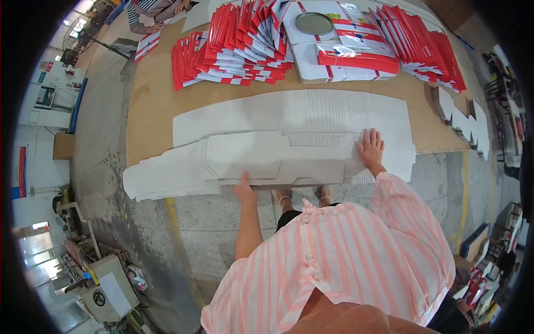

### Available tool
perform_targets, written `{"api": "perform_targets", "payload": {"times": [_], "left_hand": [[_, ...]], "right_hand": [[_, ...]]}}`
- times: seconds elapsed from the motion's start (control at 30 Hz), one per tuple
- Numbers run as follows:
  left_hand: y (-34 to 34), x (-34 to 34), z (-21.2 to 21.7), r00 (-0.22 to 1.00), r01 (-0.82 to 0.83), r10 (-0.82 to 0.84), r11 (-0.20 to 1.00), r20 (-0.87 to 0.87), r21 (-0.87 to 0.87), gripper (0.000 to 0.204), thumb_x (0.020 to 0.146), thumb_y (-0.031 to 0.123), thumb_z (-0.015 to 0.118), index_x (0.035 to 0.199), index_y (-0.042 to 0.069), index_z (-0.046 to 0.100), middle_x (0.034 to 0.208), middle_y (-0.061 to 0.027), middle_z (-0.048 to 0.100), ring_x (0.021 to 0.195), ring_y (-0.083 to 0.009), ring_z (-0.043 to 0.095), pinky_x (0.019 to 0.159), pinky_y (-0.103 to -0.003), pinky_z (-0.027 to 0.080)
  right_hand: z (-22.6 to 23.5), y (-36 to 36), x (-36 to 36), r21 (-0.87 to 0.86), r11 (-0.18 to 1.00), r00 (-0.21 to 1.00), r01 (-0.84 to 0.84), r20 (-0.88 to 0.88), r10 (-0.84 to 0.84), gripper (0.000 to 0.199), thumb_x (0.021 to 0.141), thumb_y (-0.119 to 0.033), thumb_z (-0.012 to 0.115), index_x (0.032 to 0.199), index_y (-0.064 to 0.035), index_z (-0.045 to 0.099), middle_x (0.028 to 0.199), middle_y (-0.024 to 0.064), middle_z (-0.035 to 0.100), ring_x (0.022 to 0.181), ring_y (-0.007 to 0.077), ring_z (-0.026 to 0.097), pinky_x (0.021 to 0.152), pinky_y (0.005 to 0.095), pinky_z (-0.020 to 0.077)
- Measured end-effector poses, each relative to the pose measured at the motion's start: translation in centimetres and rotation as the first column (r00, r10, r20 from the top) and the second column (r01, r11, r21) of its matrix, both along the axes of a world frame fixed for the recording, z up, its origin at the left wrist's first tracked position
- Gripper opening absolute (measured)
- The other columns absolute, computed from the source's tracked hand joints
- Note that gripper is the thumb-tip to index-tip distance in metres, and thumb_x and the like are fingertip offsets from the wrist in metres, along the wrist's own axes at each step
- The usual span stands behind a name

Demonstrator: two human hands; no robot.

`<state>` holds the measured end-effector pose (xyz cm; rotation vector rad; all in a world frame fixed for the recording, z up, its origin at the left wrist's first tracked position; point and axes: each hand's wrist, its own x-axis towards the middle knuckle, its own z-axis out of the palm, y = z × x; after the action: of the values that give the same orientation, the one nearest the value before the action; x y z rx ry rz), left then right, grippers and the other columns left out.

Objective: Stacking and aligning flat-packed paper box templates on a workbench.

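While I am watching from above, my left hand (243, 192) is pinching the near edge of the fanned white card blanks (267, 158), and my right hand (371, 149) is pressing flat, fingers spread, on their far end. They look light, thin, bendy and slippery; edges seem the best hold.

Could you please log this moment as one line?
left hand: gripping white card stack edge | right hand: flat on stack | table

A brown cardboard-covered tabletop (150, 106) carries flat white die-cut cardboard sheets (289, 139) overlapping along its near edge, and fanned red-and-white printed flat cartons (233, 44) along its far edge.
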<state>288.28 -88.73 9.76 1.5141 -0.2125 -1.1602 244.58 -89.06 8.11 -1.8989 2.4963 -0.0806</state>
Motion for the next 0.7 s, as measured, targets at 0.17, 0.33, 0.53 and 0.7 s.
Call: {"api": "perform_targets", "payload": {"times": [0.17,0.33,0.53,0.7], "left_hand": [[0.6,0.8,-2.7,0.956,0.066,-0.013,0.983,0.293,-0.171,0.035,0.079,0.015,0.062,0.106,-0.006,0.055,0.101,-0.0104,0.059,0.086,-0.0222,0.057,0.077,-0.033,0.045],[0.2,0.5,-1.4,0.982,-0.077,0.054,0.99,-0.183,-0.121,0.031,0.08,0.014,0.059,0.101,-0.008,0.057,0.098,-0.0118,0.06,0.085,-0.0225,0.057,0.076,-0.033,0.045],[0.5,-0.7,-0.3,0.914,0.104,-0.018,0.976,0.406,-0.191,0.031,0.078,0.01,0.062,0.104,-0.004,0.056,0.099,-0.0093,0.06,0.083,-0.0188,0.056,0.075,-0.031,0.045],[-0.1,-1.2,1.0,0.986,-0.034,0.041,0.998,0.164,-0.043,0.025,0.078,0.008,0.061,0.099,-0.005,0.058,0.096,-0.0069,0.06,0.08,-0.0172,0.055,0.074,-0.031,0.045]], "right_hand": [[-0.1,-0.2,0.1,0.005,1.0,1.0,-0.023,-0.019,0.023,0.06,0.085,-0.044,0.041,0.135,-0.0132,0.027,0.14,0.0143,0.022,0.128,0.0342,0.019,0.1,0.0525,0.0155],[-0.4,0.0,0.0,0.001,1.0,1.0,-0.004,-0.015,0.004,0.059,0.085,-0.044,0.041,0.134,-0.0133,0.028,0.14,0.0144,0.022,0.129,0.0341,0.017,0.1,0.0529,0.0152],[0.1,0.2,-0.4,0.014,1.0,1.0,0.002,-0.012,-0.002,0.059,0.085,-0.044,0.041,0.134,-0.0137,0.027,0.14,0.0141,0.02,0.129,0.0345,0.016,0.101,0.0533,0.0145],[0.2,0.0,-0.5,0.008,1.0,1.0,0.016,0.006,-0.016,0.06,0.085,-0.043,0.042,0.135,-0.0134,0.026,0.141,0.0142,0.02,0.129,0.0344,0.018,0.101,0.0535,0.0165]]}}
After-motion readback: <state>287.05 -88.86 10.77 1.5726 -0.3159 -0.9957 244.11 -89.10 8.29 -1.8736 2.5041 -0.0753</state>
